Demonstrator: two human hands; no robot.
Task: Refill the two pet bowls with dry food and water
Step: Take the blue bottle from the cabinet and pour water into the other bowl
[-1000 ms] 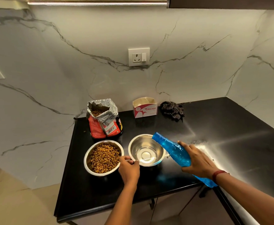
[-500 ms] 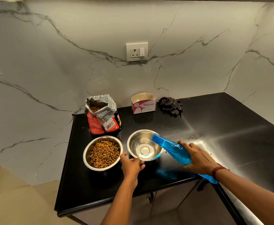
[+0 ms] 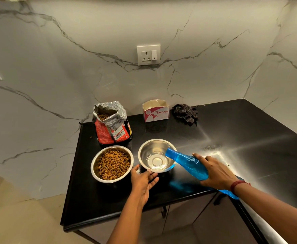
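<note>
Two steel bowls stand side by side on the black counter. The left bowl is full of brown dry food. The right bowl holds a little water at its bottom. My right hand grips a blue plastic bottle, tilted with its mouth over the right bowl's rim. My left hand rests with spread fingers against the near rim of the right bowl. An opened red food bag with foil lining stands behind the bowls.
A small white and pink cardboard box and a crumpled dark cloth sit at the back by the marble wall. A wall socket is above them. The counter's front edge runs just under my forearms.
The bottle's mouth has moved left, from beside the right bowl to over its rim, and water now shows in the bowl. My left hand's fingers have spread at the rim.
</note>
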